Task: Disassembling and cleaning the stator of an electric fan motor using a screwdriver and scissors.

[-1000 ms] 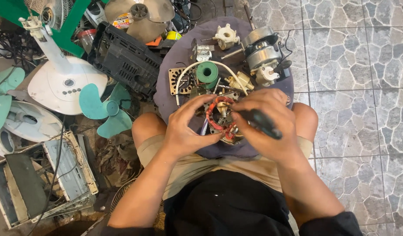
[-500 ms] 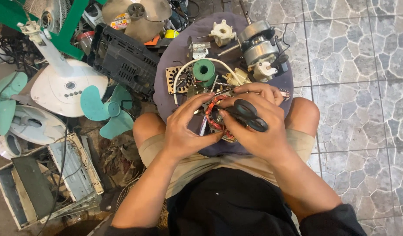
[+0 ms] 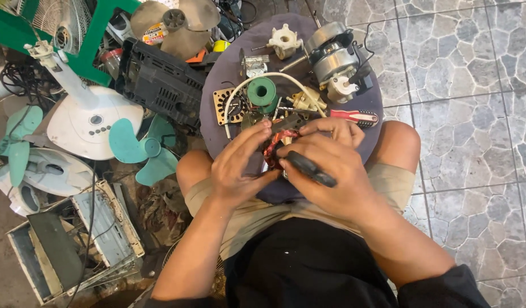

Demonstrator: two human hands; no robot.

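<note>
A small motor part with red-brown wire, and a black tool

The motor coil [image 3: 276, 144] is a little metal piece wound with shiny red-brown wire. It sits low over the round purple board [image 3: 217, 85], mostly hidden, with only its wire and a bit of dark metal showing. The black-handled tool [image 3: 310, 168] is long and thin and lies slanted just beside the coil.
</note>
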